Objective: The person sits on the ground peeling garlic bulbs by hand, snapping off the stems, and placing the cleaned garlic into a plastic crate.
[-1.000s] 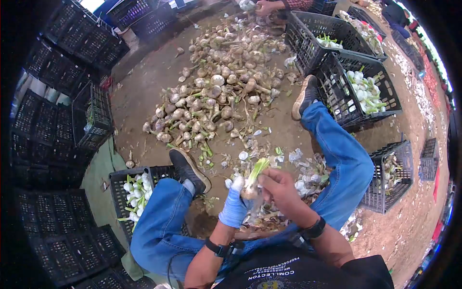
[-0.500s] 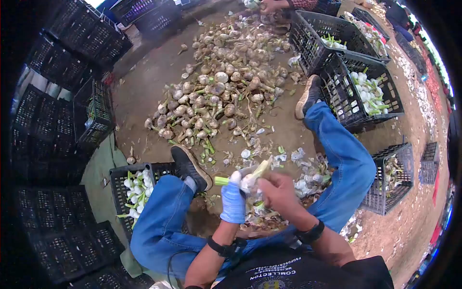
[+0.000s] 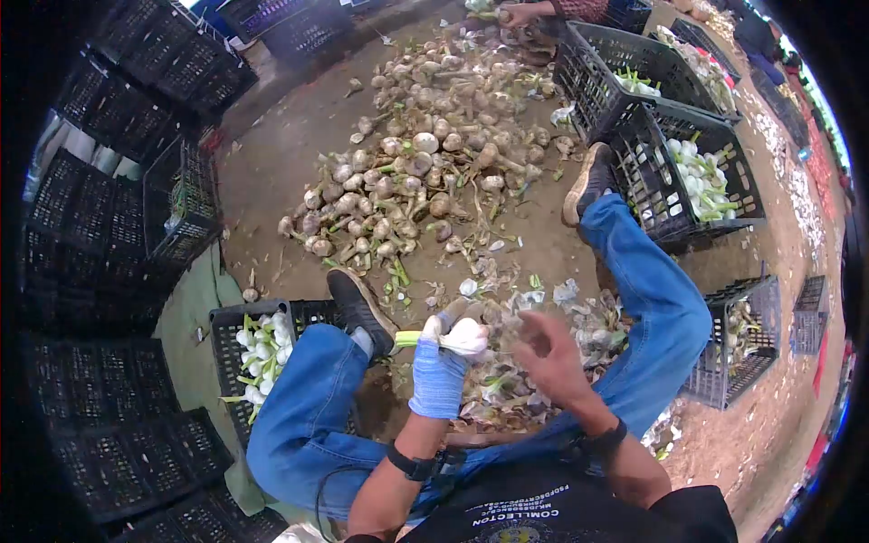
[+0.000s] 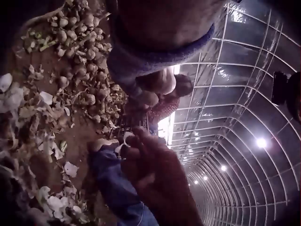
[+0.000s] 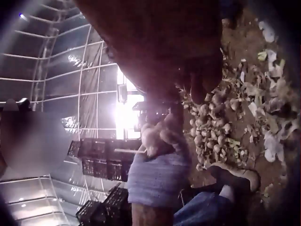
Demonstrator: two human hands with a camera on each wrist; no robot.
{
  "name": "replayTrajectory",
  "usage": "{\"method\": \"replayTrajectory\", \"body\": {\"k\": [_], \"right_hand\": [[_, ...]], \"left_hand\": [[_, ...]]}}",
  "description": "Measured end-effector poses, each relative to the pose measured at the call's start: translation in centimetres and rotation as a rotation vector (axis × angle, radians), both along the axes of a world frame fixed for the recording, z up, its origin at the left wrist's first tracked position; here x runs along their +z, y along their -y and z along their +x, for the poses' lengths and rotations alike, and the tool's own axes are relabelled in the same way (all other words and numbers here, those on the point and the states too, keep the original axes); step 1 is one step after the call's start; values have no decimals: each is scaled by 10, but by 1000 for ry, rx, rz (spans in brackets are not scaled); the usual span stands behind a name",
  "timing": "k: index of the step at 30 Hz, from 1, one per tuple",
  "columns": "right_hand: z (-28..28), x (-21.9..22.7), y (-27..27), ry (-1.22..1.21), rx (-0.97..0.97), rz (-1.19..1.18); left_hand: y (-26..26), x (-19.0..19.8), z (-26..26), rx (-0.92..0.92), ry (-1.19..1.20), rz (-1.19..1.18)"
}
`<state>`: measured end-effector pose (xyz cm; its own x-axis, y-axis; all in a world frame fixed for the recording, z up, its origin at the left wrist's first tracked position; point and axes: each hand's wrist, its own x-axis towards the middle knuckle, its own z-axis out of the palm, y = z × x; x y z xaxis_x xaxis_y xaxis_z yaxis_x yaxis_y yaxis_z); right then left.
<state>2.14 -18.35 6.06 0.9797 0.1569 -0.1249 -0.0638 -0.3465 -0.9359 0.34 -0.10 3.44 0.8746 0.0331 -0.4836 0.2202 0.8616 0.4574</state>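
Note:
My left hand [image 3: 439,366], in a blue-and-white knit glove, grips a garlic bulb [image 3: 467,337]. The bulb's pale, peeled-looking head faces right, and its green stem [image 3: 407,338] sticks out to the left of the glove. In the left wrist view the same white bulb [image 4: 166,81] shows beyond the glove cuff. My bare right hand [image 3: 557,362] is blurred and held apart to the bulb's right, thumb and fingers spread in a loose curve. A thin white scrap [image 4: 124,145] shows beside its fingertips in the left wrist view. Loose garlic skins [image 3: 507,398] lie below both hands.
A heap of unpeeled garlic [image 3: 407,181] covers the ground ahead. A crate of cleaned garlic [image 3: 222,339] stands by the left leg; another crate [image 3: 670,217] sits beyond the right foot. Stacked black crates [image 3: 90,389] line the left side. Another person's hand [image 3: 525,13] is at the far end.
The bulb has turned from stem-up to stem-left, and its outer skin and the dry stalk on it have come off. My right hand has drawn away from it to the right.

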Motion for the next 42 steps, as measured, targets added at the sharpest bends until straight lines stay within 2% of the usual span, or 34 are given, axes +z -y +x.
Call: {"method": "replayTrajectory", "body": {"k": [1,3,4,6,7,8,10,11,12,13,14,15,16,18,20,22,23,24,25,27,29,30,32,34,36,37,38,39,40,41,42], "right_hand": [[-1,9,-6,-1,-9,-1],[-1,21,-13,113,181,145],[-2,20,-14,115,165,132],[-5,10,-13,250,193,-84],[-4,3,-12,280,166,-90],[-4,4,-6,284,143,-121],[-3,12,19,-338,-54,367],[3,8,45,-276,-121,336],[9,21,70,-268,-341,490],[14,47,101,-302,-525,682],[18,24,145,-138,-721,1012],[22,42,183,8,-751,973],[21,61,200,89,-949,1083],[13,52,232,75,-1071,1112],[11,25,223,-36,-833,993],[20,20,175,-247,-686,801],[26,-3,154,-271,-529,581],[29,-14,128,-79,-334,552],[45,-23,98,-423,-467,565],[64,-65,62,-445,-159,352],[73,-98,26,-471,-109,265],[77,-115,14,-473,-110,256],[85,-143,-1,-35,87,67],[96,-150,-4,-111,42,-4],[114,-168,-10,-385,138,-107],[120,-191,-16,-116,102,-298],[127,-267,-13,70,213,-456],[138,-236,-20,-98,56,-388],[147,-208,-30,4,-114,-389],[157,-246,-27,186,-133,-414],[168,-235,-34,192,-157,-472]], "left_hand": [[2,-4,0,-9,-1,-1],[8,-7,3,-89,-56,43],[12,-5,3,-106,-53,33],[18,-1,0,-254,-102,331],[19,-3,2,-327,-17,406],[14,-1,-4,-497,-85,600],[24,9,-12,-495,46,669],[28,12,-11,-520,69,626],[30,10,-12,-544,89,586],[24,-11,-16,-535,93,511],[20,-27,-19,-509,81,480],[23,-9,-15,-504,91,424],[25,8,-10,-500,99,371],[21,0,-6,-489,52,331],[20,-3,-5,-459,28,316],[17,-4,-5,-477,36,325],[15,-4,-5,-483,38,319],[13,-4,-5,-469,11,338],[12,-5,-5,-454,-16,356],[8,-9,-5,-423,-51,362],[7,-7,-3,-362,-118,387],[5,-9,-1,-361,-119,378],[-2,-18,-1,-325,-167,343],[-1,-25,4,-316,-144,267],[1,-21,3,-289,-184,387],[-3,-33,3,-280,-217,385],[2,-25,2,-246,-229,453],[-2,-41,-2,-241,-233,384],[-6,-26,0,-242,-231,405],[-8,-21,3,-250,-172,378],[-8,-27,1,-236,-256,416]]}}
